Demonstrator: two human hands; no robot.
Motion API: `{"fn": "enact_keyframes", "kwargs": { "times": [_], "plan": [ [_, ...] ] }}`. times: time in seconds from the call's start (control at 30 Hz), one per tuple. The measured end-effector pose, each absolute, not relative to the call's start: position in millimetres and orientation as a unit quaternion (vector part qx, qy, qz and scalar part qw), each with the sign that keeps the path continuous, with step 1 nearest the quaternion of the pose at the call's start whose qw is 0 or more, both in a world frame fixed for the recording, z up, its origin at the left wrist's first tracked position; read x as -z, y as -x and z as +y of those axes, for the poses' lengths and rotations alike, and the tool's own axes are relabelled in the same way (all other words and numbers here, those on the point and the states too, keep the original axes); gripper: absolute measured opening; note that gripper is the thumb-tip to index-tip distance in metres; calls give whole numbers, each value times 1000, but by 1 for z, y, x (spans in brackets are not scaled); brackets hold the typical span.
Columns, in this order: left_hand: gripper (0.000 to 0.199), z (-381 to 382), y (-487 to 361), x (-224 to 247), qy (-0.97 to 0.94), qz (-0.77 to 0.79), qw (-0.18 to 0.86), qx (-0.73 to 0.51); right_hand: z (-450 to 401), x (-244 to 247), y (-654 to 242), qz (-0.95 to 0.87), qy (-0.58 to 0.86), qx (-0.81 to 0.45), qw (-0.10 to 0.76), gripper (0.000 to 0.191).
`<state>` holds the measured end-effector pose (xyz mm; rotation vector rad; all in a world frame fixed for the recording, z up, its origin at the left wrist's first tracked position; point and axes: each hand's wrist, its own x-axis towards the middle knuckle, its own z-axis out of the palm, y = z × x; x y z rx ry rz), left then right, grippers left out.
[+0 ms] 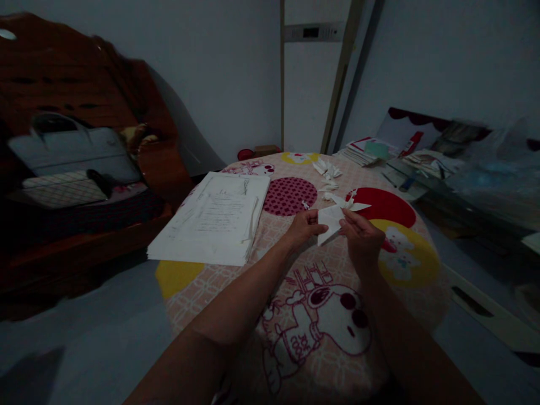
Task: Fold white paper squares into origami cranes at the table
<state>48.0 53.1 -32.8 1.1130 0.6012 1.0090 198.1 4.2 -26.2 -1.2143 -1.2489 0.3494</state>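
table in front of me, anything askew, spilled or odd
The paper stack on the left looks askew: its edges are uneven, and its near left corner seems to jut past the table. Folded white pieces lie scattered toward the far side. No spill or damage shows in the dim picture.

The paper stack (219,216) lay on the tablecloth (228,287) left of centre, folded papers (331,170) right of it; a handbag (80,151) sat on the bench (46,79), upper left.

Matt white paper stack (223,216); patterned cloth table cover (228,284); glossy reddish-brown wooden bench (158,163).
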Motion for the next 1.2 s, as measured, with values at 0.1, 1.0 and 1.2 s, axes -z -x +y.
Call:
{"fn": "enact_keyframes", "kwargs": {
  "times": [0.1,1.0,1.2],
  "plan": [
    [34,53,-49,34,-495,269,689,-456,3,25,-200,-580,540,-90,604,28],
    [75,51,-41,26,-439,274,725,-455,6,31,-203,-620,518,-78,584,25],
    [62,55,-38,28,-445,274,725,-448,6,31,-203,-612,519,-100,588,21]
  ]
}}
